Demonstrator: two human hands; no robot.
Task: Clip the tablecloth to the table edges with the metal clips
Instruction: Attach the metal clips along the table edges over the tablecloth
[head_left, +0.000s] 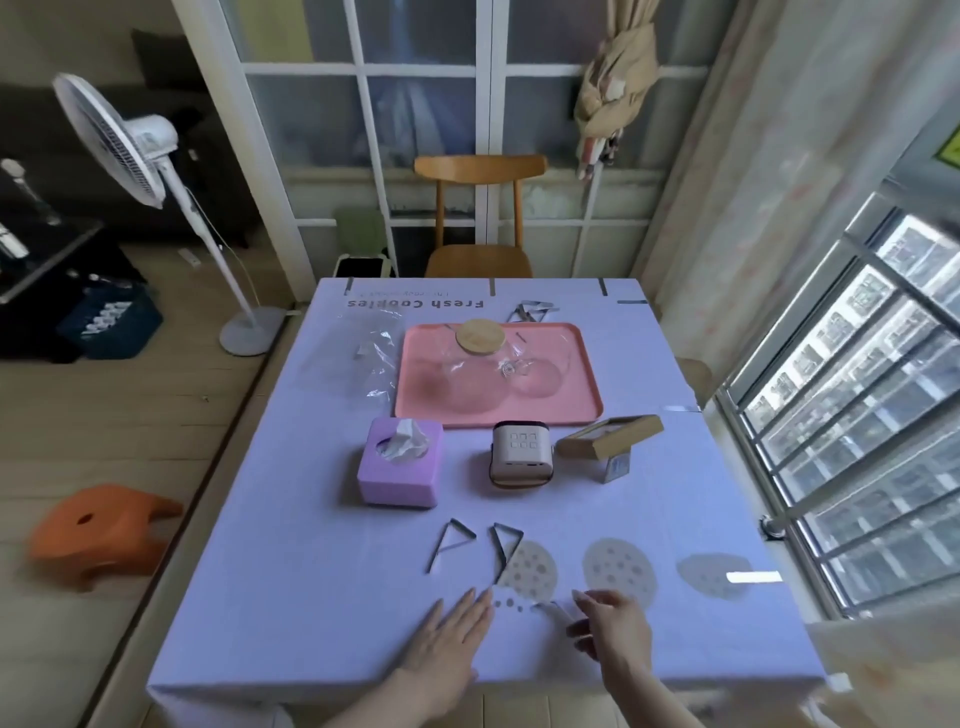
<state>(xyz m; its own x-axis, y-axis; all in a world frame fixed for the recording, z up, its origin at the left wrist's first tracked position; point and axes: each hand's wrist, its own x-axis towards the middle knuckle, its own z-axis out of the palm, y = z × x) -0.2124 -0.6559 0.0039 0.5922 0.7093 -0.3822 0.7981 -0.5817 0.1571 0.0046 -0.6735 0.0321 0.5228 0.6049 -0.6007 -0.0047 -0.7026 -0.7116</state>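
Head view — left hand (452, 639) flat on tablecloth (291, 571); right hand (615, 623) pinches a metal clip (551, 609).

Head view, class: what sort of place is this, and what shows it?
Probably a home dining corner: a tablecloth laid with a tissue box, a wooden chair at its far side, a standing fan to the left.

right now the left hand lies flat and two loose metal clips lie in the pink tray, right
No, per the head view: the two metal clips lie on the tablecloth, between the left hand and the tissue box, not in the pink tray.
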